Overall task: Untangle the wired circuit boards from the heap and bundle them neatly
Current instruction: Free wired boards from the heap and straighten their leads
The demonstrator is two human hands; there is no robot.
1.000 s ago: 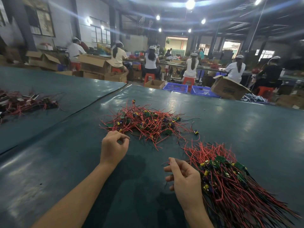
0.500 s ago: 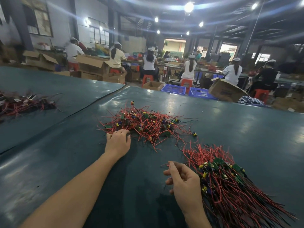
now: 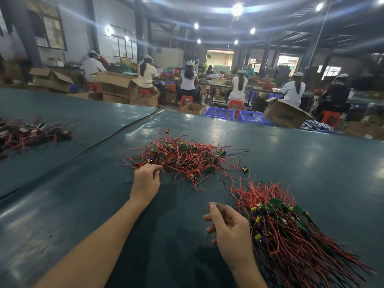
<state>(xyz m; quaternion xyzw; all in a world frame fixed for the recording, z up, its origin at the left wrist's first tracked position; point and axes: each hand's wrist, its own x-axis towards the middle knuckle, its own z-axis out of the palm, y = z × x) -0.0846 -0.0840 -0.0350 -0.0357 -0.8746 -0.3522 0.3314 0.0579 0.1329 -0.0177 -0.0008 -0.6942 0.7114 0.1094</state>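
Observation:
A tangled heap of small green circuit boards with red and black wires lies on the dark green table. My left hand is at the heap's near left edge, fingers curled into the wires there. To the right lies a sorted bundle of boards with their wires running toward the lower right. My right hand hovers just left of that bundle, fingers loosely curled, with a thin dark wire hanging below them; what it holds is unclear.
Another pile of red-wired parts lies far left on the adjoining table. Beyond the far edge stand cardboard boxes, blue crates and several seated workers on red stools.
My left hand moved forward from open table into the near edge of the heap and closed its fingers among the wires. My right hand stayed beside the bundle.

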